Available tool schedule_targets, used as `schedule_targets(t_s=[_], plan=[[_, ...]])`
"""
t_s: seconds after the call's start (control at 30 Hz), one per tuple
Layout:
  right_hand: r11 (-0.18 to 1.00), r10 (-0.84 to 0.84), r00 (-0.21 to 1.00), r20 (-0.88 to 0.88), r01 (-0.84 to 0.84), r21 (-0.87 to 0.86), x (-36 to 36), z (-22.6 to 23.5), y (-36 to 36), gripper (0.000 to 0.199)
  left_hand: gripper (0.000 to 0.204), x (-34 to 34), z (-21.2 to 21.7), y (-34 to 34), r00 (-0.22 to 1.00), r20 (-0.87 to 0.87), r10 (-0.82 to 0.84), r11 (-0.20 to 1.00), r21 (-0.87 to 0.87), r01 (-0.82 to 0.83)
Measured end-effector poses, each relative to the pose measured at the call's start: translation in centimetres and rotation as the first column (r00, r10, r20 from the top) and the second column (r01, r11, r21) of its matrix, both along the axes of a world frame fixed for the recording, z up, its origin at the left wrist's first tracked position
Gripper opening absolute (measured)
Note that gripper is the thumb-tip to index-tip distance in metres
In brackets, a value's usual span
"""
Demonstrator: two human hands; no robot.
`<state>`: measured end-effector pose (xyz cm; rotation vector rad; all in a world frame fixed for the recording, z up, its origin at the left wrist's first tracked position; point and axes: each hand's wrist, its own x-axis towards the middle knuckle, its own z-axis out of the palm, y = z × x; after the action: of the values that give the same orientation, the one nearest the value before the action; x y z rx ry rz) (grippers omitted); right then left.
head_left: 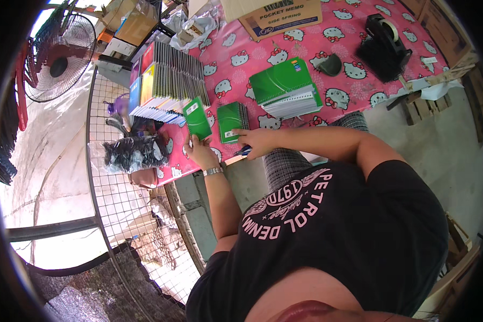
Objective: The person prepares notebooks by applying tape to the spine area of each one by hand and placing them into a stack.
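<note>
2 hands work at the near edge of the bench (354, 45), which has a pink cartoon-cat cover. In the head view, the left hand (200, 150) is closed on a small green notebook (197, 119), pinching its lower edge so it stands tilted above the cloth. The right hand (256, 142) lies just beside it, fingers flat on a short pile of green notebooks (232, 121) and curled over something blue that I cannot make out. Behind the left hand stands a long row of spiral notebooks (169, 80); a bigger green stack (287, 88) sits further right, a tape dispenser (383, 45) well apart, and a fan (59, 59) beyond the wire fence.

To do it well, I judge the held notebook should be squared to the pile's edges while the right hand keeps the pile from sliding.
</note>
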<state>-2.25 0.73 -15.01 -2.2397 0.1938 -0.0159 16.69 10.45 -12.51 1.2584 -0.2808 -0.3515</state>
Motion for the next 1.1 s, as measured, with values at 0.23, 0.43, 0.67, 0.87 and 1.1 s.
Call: schedule_targets(t_s=[0.23, 0.43, 0.67, 0.87, 1.1], plan=[[0.992, 0.121, 0.987, 0.104, -0.123, 0.009, -3.9, 0.4, 0.7, 0.050, 0.020, -1.6, -5.2, 0.3, 0.908, 0.415, -0.055, 0.917, 0.380, -0.118], [0.995, -0.060, 0.974, 0.221, 0.040, 0.094, -18.4, -0.7, -2.8, 0.049, 0.019, -1.1, -7.3, 0.3, 0.658, 0.722, -0.214, 0.772, 0.538, -0.339], [0.541, -0.739, 0.636, 0.222, 0.757, -0.367, -26.6, -3.3, -11.6, 0.051, 0.016, 0.3, -6.4, 0.3, 0.620, 0.708, -0.339, 0.745, 0.604, -0.282], [0.375, -0.763, 0.550, 0.340, 0.804, -0.461, -25.4, -5.6, -18.3, 0.041, 0.019, 0.8, -5.5, 1.1, 0.713, 0.608, -0.349, 0.753, 0.634, -0.173], [0.007, -0.901, 0.291, 0.323, 0.752, -0.659, -27.2, -5.2, -22.6, 0.025, 0.047, -6.2, -3.0, -1.6, 0.258, 0.772, -0.581, 0.555, 0.607, -0.569]])
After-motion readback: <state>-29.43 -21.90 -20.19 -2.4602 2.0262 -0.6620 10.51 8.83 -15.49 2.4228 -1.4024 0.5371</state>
